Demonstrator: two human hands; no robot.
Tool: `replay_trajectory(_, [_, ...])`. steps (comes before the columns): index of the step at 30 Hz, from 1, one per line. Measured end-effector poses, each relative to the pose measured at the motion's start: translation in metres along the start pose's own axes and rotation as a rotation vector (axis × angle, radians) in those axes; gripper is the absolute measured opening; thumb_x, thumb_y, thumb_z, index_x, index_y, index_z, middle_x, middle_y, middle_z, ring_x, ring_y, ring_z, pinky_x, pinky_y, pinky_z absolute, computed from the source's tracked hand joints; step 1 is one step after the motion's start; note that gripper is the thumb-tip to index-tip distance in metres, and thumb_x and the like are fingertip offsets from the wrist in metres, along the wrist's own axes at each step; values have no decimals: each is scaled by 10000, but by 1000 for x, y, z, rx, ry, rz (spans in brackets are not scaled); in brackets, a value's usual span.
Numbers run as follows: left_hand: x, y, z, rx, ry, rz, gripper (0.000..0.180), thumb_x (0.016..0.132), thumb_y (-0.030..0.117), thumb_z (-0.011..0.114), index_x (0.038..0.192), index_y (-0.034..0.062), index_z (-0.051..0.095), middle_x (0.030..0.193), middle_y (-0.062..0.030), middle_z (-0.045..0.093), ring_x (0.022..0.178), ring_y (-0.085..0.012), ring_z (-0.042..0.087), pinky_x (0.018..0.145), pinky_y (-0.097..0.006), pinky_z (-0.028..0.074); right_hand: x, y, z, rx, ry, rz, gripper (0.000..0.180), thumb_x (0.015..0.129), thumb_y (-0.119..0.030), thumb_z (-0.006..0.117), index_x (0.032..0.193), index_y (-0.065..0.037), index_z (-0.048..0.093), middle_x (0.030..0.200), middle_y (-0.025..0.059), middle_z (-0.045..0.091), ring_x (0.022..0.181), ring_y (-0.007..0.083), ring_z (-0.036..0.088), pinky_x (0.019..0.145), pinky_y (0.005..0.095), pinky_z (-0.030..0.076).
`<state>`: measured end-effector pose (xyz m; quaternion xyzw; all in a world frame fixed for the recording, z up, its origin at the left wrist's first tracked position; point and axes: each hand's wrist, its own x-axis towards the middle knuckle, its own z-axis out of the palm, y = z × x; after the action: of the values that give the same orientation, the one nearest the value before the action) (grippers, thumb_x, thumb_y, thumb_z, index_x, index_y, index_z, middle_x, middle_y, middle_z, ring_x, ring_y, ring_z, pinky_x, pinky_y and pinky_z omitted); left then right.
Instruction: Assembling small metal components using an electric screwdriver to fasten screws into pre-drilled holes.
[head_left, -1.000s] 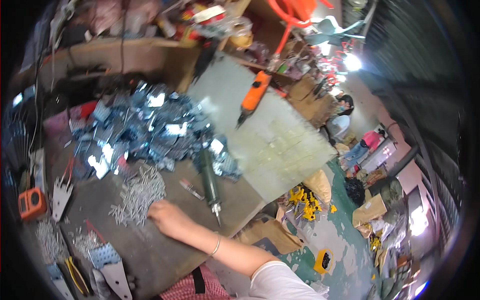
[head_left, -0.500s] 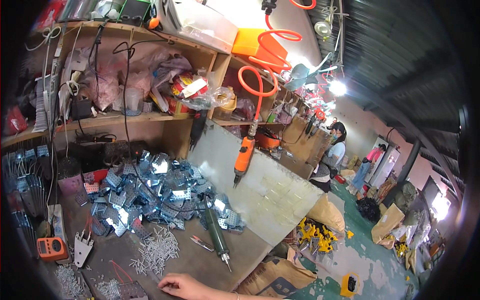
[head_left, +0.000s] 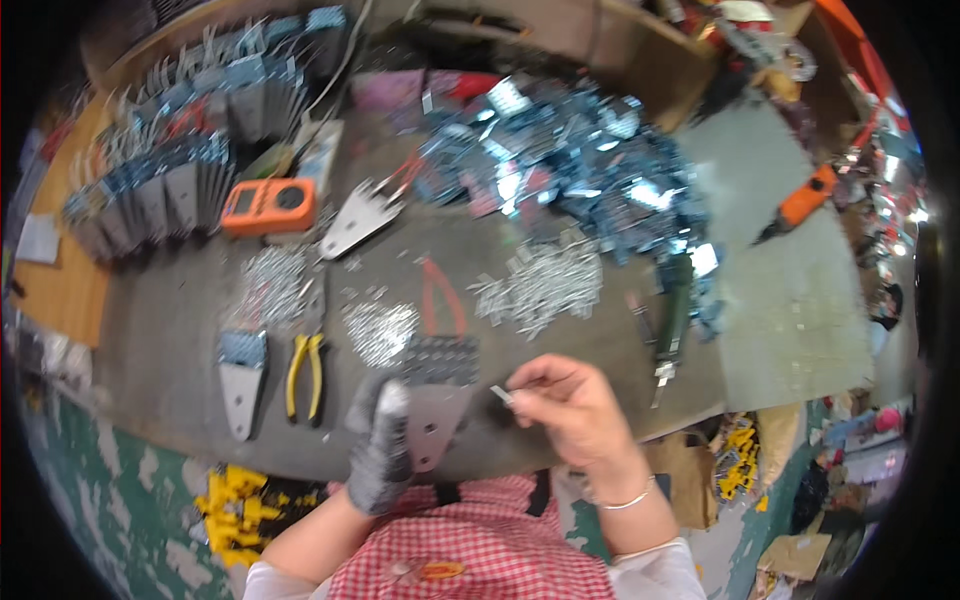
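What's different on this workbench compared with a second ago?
The right hand has moved from the metal pin pile toward the person and now pinches a small pin beside the metal plate. The view has swung, bringing the gloved left hand clearly into sight against the plate. The green screwdriver and orange multimeter stayed put.

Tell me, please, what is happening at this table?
At the table, a person's gloved left hand is at the left edge of a tapered metal plate; how firm its grip is, I cannot tell. The bare right hand pinches a small silvery pin, to the right of the plate. Farther back lie a pile of similar-looking pins and a heap of bluish metal pieces; yellow-handled pliers lie left of the gloved hand.
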<state>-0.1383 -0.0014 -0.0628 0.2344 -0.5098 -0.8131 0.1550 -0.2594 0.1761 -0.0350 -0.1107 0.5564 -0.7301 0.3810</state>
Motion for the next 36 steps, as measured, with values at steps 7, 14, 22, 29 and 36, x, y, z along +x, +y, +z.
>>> replay_trajectory(7, [-5,-23,-14,178,18,117,513,959,481,523,1084,-15,567,940,-137,681,786,-182,674,676,-309,566,13,8,12,48,-46,79,186,856,-2,689,1026,58,642,871,49,650,753,90,581,667,221,454])
replay_trajectory(14, [-3,-34,-15,275,12,173,454,974,454,505,988,12,608,795,-82,652,753,-148,603,676,-331,501,13,11,8,-53,28,107,179,851,-5,696,1016,52,654,874,41,649,728,69,566,645,212,444])
replay_trajectory(22, [2,-22,-2,132,2,11,449,986,467,487,996,29,583,840,-58,642,743,-123,587,658,-292,490,9,13,24,-592,118,-230,140,846,-12,712,977,29,687,906,31,648,817,91,624,710,221,515])
replay_trajectory(29, [-3,-23,6,271,-64,49,402,1005,421,454,989,39,579,862,-37,616,781,-117,555,684,-285,477,14,17,41,-855,101,-682,184,757,6,750,924,-1,675,886,92,642,743,234,661,655,312,533])
replay_trajectory(36, [4,-45,15,154,-201,104,535,977,507,474,1165,10,529,1028,-81,602,936,-160,562,823,-324,471,13,9,34,-1220,207,-947,264,661,-109,805,889,-63,681,828,53,628,717,224,625,581,322,509])
